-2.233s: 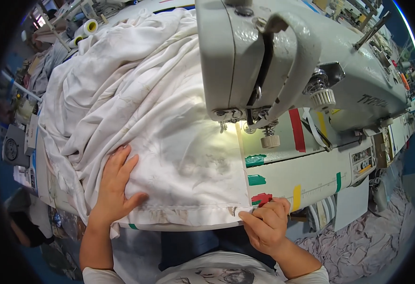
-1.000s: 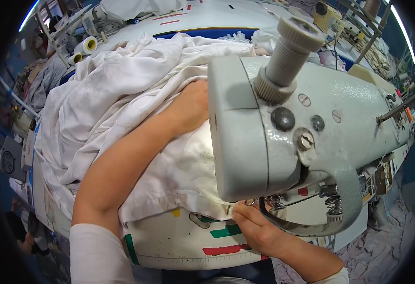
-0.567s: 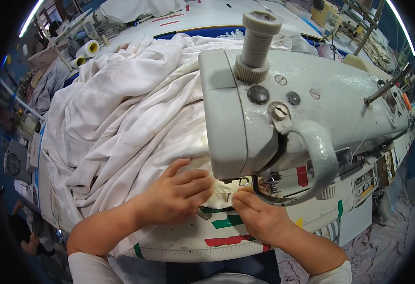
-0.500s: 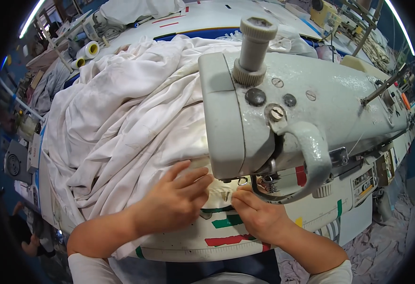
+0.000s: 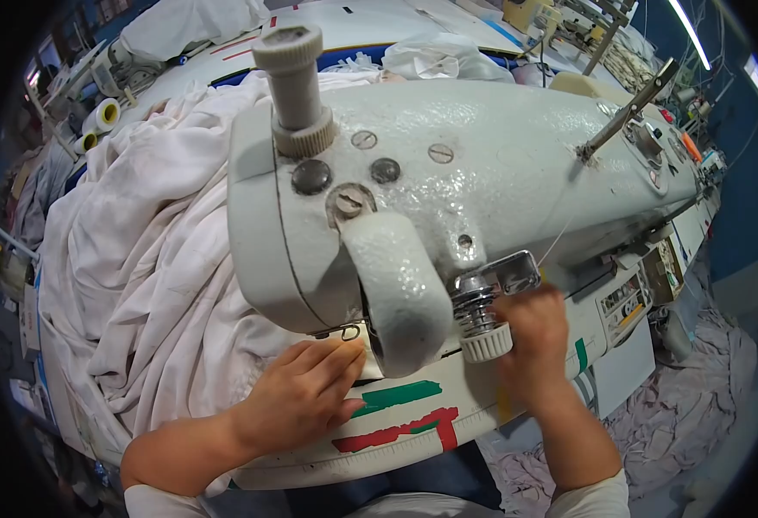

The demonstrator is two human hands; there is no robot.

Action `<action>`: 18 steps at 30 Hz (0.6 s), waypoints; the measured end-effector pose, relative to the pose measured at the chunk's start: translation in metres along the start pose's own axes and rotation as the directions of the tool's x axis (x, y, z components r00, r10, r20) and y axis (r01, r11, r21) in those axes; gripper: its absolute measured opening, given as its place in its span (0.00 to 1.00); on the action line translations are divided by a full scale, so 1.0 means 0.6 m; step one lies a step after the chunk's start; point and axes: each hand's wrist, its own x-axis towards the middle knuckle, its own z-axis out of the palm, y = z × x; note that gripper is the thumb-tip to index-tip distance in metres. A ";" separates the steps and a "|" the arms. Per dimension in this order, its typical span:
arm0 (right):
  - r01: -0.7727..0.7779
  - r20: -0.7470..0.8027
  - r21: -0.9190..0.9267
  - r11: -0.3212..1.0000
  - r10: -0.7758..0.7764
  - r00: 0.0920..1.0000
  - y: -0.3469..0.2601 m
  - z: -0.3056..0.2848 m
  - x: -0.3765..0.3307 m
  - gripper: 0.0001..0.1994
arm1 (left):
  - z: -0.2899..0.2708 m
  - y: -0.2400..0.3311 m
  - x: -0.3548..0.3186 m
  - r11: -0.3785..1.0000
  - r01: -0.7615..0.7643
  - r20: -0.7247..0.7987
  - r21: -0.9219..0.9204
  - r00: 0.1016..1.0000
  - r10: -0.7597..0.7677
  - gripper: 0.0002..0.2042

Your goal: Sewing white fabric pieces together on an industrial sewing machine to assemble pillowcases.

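Observation:
A pale grey sewing machine [image 5: 500, 147] fills the middle, its rounded head angled toward me. White cloth [image 5: 154, 224] lies heaped in folds left of it and runs in beneath the head. My left hand [image 5: 305, 388] rests palm down beside the needle area, fingers stretched toward the small metal hook under the head, thumb apart. Cloth under those fingers is mostly hidden. My right hand [image 5: 534, 337] is raised just right of the ribbed tension knob [image 5: 487, 343], blurred, with fingertips partly hidden. A thin thread [image 5: 560, 229] slants down above it.
Green tape [image 5: 396, 397] and red tape [image 5: 387, 436] mark the machine bed near its ruled front edge. Thread cones [image 5: 102, 116] stand at the far left. A light-topped table [image 5: 344, 26] lies behind. Crumpled cloth [image 5: 698, 406] sits low at the right.
My right hand has left the cloth by the needle and risen right, beside the tension knob. My left hand now lies flatter, close to the needle area. The whole view has shifted, with the machine further left.

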 end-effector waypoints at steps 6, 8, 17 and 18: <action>-0.068 0.093 -0.316 0.946 0.102 0.990 0.114 0.051 0.060 0.04 | 0.018 -0.009 -0.006 0.997 0.015 0.008 -0.076 1.000 -0.015 0.20; -0.054 0.105 -0.294 0.954 0.089 0.990 0.144 0.080 0.064 0.04 | 0.022 -0.010 -0.008 0.999 -0.004 0.008 -0.048 1.000 0.004 0.21; 0.109 -0.092 -0.237 0.965 -0.135 0.987 0.223 0.162 0.072 0.07 | 0.025 -0.011 -0.006 0.995 -0.063 -0.082 -0.072 0.995 0.057 0.22; 0.116 -0.077 -0.376 0.919 -0.156 0.985 0.241 0.166 0.065 0.07 | 0.027 -0.010 -0.001 0.996 -0.061 -0.074 -0.064 0.996 0.056 0.22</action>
